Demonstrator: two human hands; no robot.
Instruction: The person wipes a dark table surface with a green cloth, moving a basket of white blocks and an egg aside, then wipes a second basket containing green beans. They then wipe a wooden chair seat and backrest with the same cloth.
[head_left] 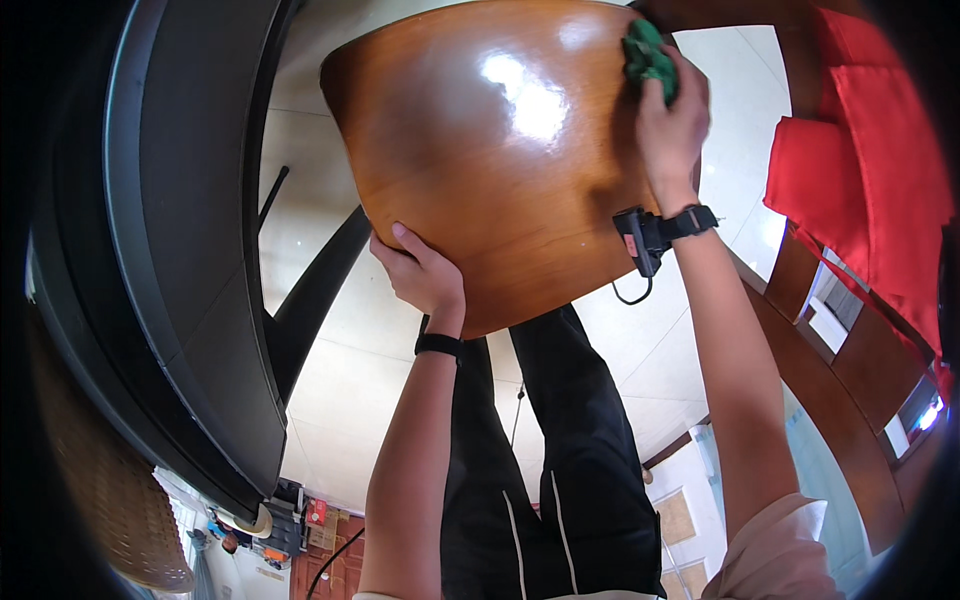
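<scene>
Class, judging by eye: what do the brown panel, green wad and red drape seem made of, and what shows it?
Brown panel: probably wood or veneer, glossily coated; faint grain and bright glare suggest it.
Green wad: likely soft cloth, crumpled in the right hand; blur hides its weave.
Red drape: seemingly fabric, fairly smooth; it hangs in flaps.

left hand [425, 280] grips wooden panel [480, 200] | right hand [677, 130] holds green cloth [645, 52]

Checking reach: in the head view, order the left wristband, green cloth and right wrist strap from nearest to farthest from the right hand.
1. Green cloth: held in the right hand.
2. Right wrist strap: just below that hand.
3. Left wristband: leftward, on the other arm.
</scene>
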